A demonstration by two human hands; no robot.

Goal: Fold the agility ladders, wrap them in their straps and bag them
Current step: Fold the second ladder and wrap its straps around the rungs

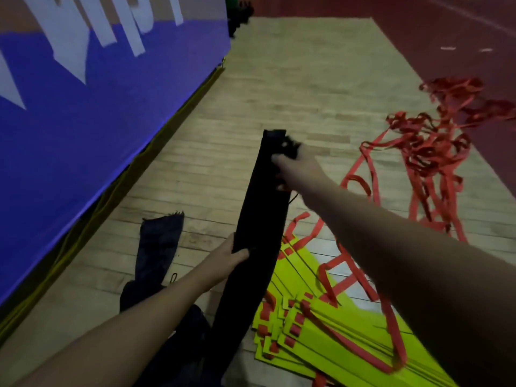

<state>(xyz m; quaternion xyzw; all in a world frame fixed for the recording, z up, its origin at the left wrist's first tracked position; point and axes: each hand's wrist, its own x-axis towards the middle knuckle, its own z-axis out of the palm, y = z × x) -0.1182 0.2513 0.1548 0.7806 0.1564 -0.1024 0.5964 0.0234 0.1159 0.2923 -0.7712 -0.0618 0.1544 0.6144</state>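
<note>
We hold a long, thin black bag [259,219] made of soft cloth, and it stays straight from end to end. Our left hand [227,259] is curled round its lower part, with the thumb on the front. Our right hand [296,169] grips it near the top, where the cloth is bunched up. The bag is up in the air, tilted, above the wooden floor [251,93], which is made of pale planks. Just beside the bag, a pile of flat yellow-green slats [329,339] lies on the floor, with red straps [342,261] running across them. Our right arm covers part of that pile. Farther off is a messy heap of strap [430,152], also red, all loops and tangles. On the left a second dark bag [159,241] lies limp and crumpled. A big blue board [97,113] with white letters stands along the left side. The black bag looks smooth and dark, and we cannot see what is inside.
</note>
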